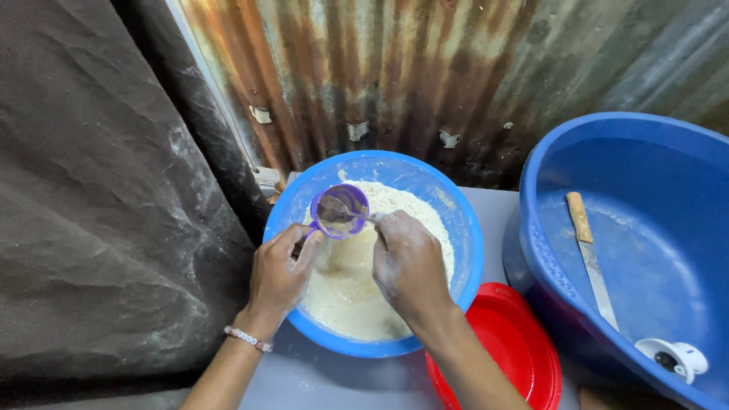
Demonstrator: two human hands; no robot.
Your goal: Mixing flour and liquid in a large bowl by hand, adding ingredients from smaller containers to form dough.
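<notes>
While the left hand (279, 275) holds the small round purple plastic cup (340, 211) by its short handle, fingers curled and pinched on that handle, the cup sits tilted over the round blue plastic bowl (469, 228), at about 10 o'clock of the bowl's middle. Inside the bowl: pale, damp-looking flour mix (357, 292), heaped toward 12 o'clock, smoother and lower toward 6. Right hand (406, 262) is over the mix, flour-dusted, fingers bunched together and reaching to the cup's rim at 3 o'clock of it; looks like they pinch a thin spoon-like handle going into the cup, but too blurred to confirm. Step in hand, my read: dosing from the cup into the mix, scraping or stirring out the cup's contents. Next move likely needs the cup kept over the bowl and tipped further, right hand working in what lands. Bowl stands on the grey table (304, 376), touching the flat red plastic lid (505, 345) at its 4 o'clock. At 3 o'clock, a large blue plastic basin (547, 250) holds a wooden-handled knife (592, 262) and a small white plastic part (674, 357). Rusty corrugated metal wall (425, 68) at 12 o'clock, dusty dark sheet (91, 197) at 9 o'clock.
</notes>
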